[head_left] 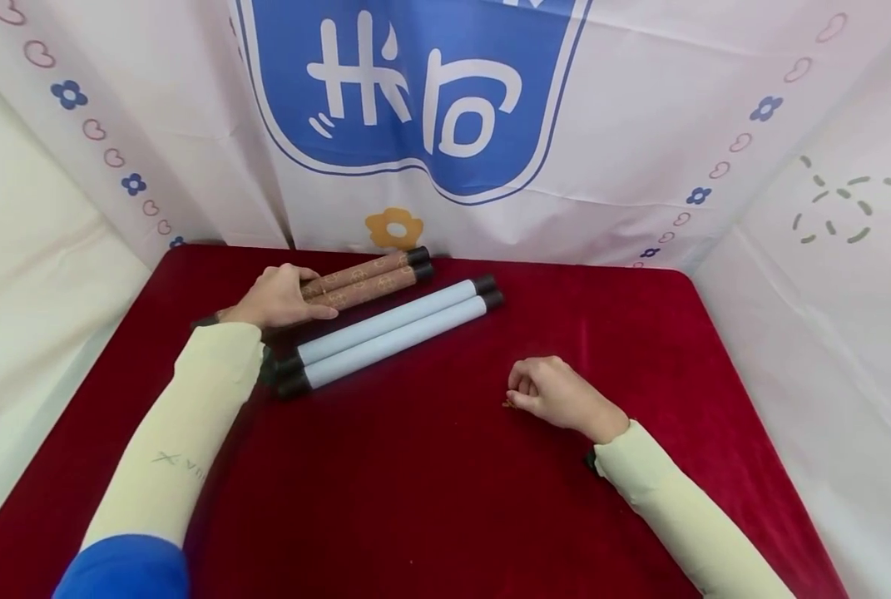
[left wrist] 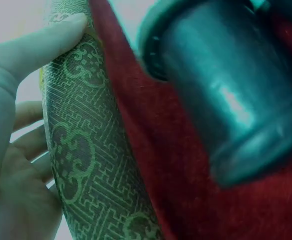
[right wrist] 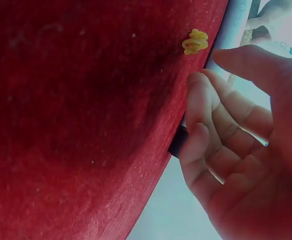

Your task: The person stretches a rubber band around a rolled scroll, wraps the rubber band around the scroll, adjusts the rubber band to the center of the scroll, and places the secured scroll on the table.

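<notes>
Two brown patterned scrolls [head_left: 370,291] with black end knobs lie side by side at the back left. My left hand [head_left: 273,295] grips them near their left part. In the left wrist view, its thumb lies along the patterned roll [left wrist: 81,145], with the other fingers on the far side. Just in front are two pale blue-white scrolls [head_left: 396,337], also black-ended. My right hand [head_left: 565,395] is low over the table at right, fingers loosely bent and holding nothing. Right by its fingertips, a small twisted yellow rubber band [right wrist: 194,42] lies on the cloth.
Dark red velvet covers the table [head_left: 385,491]. A white printed curtain [head_left: 610,166] with a blue emblem hangs along its back edge, and pale cloth walls [head_left: 849,333] flank both sides.
</notes>
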A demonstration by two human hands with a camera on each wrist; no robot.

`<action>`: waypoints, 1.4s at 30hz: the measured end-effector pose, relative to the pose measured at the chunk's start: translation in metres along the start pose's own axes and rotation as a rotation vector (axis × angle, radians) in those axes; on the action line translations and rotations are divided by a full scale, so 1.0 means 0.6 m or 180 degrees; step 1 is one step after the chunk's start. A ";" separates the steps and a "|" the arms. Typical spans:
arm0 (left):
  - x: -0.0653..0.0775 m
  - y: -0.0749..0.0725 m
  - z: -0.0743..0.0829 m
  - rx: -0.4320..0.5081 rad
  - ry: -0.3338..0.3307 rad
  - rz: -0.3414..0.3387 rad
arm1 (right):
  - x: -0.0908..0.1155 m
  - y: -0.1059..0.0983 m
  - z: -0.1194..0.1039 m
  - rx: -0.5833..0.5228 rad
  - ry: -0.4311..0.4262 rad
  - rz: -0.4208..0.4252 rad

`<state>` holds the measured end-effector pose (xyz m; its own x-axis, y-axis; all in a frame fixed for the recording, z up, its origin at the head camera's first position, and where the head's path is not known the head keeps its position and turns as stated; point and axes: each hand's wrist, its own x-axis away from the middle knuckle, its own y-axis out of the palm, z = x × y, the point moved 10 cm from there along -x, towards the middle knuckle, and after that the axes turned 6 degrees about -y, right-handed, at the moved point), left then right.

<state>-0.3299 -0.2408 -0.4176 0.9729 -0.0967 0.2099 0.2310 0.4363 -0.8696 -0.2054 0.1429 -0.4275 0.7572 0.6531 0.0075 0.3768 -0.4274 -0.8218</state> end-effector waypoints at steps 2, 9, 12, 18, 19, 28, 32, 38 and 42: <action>-0.005 0.007 -0.007 0.0006 -0.0055 -0.0048 | 0.000 0.002 0.001 0.0018 -0.0003 -0.0028; -0.014 0.021 -0.009 -0.0050 -0.0088 -0.0161 | -0.004 0.009 0.004 0.0036 -0.0014 -0.0121; -0.017 0.024 -0.002 -0.0152 -0.0024 -0.0141 | -0.004 0.009 0.004 0.0059 -0.0017 -0.0151; -0.018 0.025 0.005 -0.0369 0.0028 -0.0117 | -0.005 0.015 -0.003 0.0109 -0.0097 -0.0272; -0.017 0.026 0.006 -0.0396 0.0028 -0.0131 | -0.006 0.016 -0.004 0.0103 -0.0095 -0.0288; -0.001 0.008 0.014 -0.0122 0.0006 -0.0070 | -0.009 0.024 -0.013 0.0152 -0.0147 -0.0413; 0.014 -0.014 0.034 0.0094 0.0111 0.0189 | -0.011 0.012 -0.020 0.0086 -0.0194 -0.0335; 0.061 -0.039 0.111 0.0592 0.0587 0.0851 | -0.016 -0.021 -0.034 -0.0189 -0.0149 -0.0017; 0.092 -0.015 0.171 0.0934 0.0887 0.0890 | -0.019 -0.038 -0.047 -0.0367 -0.0142 0.0182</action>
<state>-0.2791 -0.1582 -0.3520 0.9716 -0.1581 -0.1760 -0.0122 0.7096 -0.7045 -0.2074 0.1276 -0.3925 0.7557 0.6517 -0.0649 0.3945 -0.5321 -0.7491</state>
